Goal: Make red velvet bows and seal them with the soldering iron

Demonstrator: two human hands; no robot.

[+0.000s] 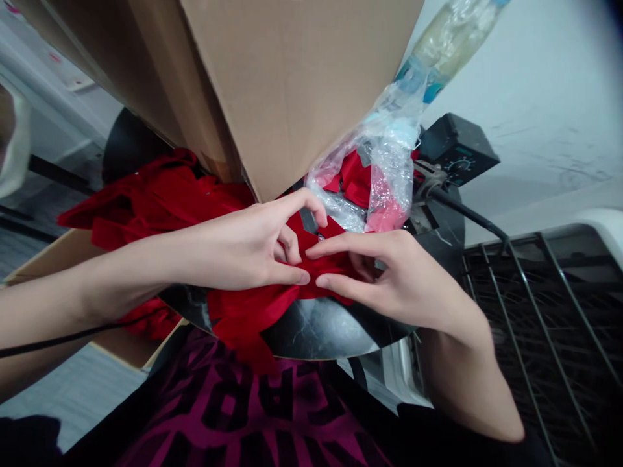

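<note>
Left hand [257, 246]: placed at red fabric [341, 264]; grip cannot be told.
Right hand [409, 279]: placed opposite; grip likewise unclear.
Marbled tabletop [311, 331]: partly covered.

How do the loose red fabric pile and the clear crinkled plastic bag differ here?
The loose red fabric pile spreads left of the tall brown cardboard box; the clear crinkled plastic bag sits right of it. The pile is opaque and soft-looking, while the bag is glossy, with red showing through. Both lie at least partly on the black marbled table.

Close head-worn view, forward and down
</note>
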